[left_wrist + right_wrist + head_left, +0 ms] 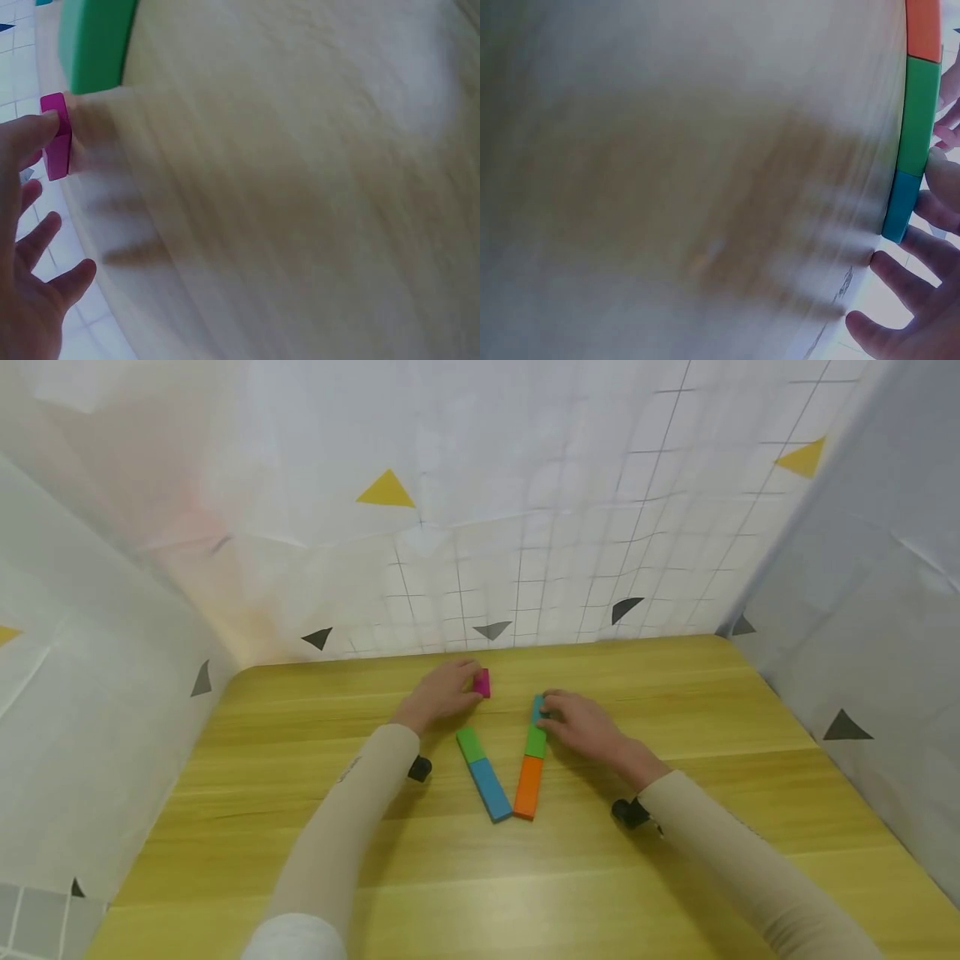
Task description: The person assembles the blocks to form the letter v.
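My left hand (442,693) is at the back of the table, its thumb and a finger pinching a small magenta block (483,683). In the left wrist view the thumb lies on that magenta block (58,157), and the other fingers spread apart. My right hand (581,722) has thumb and fingertips at a small teal block (537,707), partly covering it. This teal block (902,206) tops a row with a green block (536,742) and an orange block (528,787). Beside it, a second row joins a green block (470,745) and a longer blue block (491,790).
Both rows lie flat on the wooden table (570,885) and slant towards each other at the near end, forming a V. White sheeting (465,560) with grid lines and triangles rises behind the table, and more sheeting (885,610) stands at the sides.
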{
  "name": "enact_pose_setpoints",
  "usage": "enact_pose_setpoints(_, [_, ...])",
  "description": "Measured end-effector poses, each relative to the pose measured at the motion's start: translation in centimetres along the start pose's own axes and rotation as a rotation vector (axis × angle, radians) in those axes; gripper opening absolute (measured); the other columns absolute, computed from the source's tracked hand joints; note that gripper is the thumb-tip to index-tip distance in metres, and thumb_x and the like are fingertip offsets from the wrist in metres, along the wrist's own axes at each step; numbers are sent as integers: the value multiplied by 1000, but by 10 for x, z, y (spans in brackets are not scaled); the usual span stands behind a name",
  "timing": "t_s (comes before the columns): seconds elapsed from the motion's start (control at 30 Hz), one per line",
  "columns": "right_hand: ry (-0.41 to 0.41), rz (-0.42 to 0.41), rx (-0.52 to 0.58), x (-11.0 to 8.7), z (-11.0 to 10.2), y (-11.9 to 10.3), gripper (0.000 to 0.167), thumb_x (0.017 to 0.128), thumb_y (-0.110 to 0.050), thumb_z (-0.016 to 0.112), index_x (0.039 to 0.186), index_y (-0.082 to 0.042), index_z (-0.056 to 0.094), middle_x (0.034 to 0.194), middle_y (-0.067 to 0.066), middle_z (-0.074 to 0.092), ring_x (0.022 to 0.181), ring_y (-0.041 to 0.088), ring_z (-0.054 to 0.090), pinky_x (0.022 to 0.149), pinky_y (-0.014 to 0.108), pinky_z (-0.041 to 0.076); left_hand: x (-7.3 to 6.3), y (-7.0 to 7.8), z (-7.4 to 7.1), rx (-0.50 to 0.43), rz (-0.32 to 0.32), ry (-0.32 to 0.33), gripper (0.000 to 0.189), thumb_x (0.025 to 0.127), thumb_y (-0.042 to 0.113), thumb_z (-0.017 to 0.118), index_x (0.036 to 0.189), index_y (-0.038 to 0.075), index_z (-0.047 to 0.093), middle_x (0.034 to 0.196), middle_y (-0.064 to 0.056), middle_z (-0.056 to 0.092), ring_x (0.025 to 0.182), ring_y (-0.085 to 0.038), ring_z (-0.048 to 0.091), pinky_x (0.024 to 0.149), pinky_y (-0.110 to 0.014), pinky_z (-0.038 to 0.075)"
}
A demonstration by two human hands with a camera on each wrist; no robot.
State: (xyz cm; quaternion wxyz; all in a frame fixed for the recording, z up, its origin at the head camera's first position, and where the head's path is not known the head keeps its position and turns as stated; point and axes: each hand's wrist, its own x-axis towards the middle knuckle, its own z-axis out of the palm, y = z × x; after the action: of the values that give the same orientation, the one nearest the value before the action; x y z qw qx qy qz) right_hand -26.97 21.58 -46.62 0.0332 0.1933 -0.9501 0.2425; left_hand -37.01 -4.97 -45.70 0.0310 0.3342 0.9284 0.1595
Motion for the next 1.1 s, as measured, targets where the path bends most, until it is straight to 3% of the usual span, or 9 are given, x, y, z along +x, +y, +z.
enact_pose_setpoints(0.33, [4, -4, 1, 0, 1, 0, 22, 95, -24, 67, 109, -7, 70, 135, 17, 62, 121, 36, 61, 101, 52, 49, -3, 3, -4, -43, 6, -8, 18, 96, 24, 61, 107, 10, 58, 95, -2, 57, 91, -21, 51, 83, -33, 45])
enact_pose_setpoints(0.63, [4, -1, 9, 0, 3, 1, 22, 95, -25, 67, 109, -7, 69, 134, 17, 62, 119, 35, 63, 99, 52, 50, 1, 5, -1, -46, -64, -5, 11, 94, 27, 63, 105, 24, 64, 110, 7, 64, 96, -17, 56, 90, -36, 51])
enact_pose_setpoints(0.97, [-12, 24, 19, 0, 3, 2, 25, 97, -24, 65, 114, -7, 69, 139, 19, 59, 125, 37, 59, 104, 54, 47, 3, 2, 2, -30, -96, -2, 15, 93, 33, 66, 104, 25, 62, 107, 6, 64, 94, -16, 56, 86, -34, 51])
enact_pose_setpoints(1.1, [-9, 16, 23, 0, 3, 3, 25, 96, -24, 65, 113, -6, 68, 139, 19, 59, 125, 37, 59, 104, 53, 47, 1, 2, -1, -71, -94, 1, 16, 92, 34, 66, 105, 24, 63, 106, 5, 66, 96, -17, 57, 89, -35, 51])
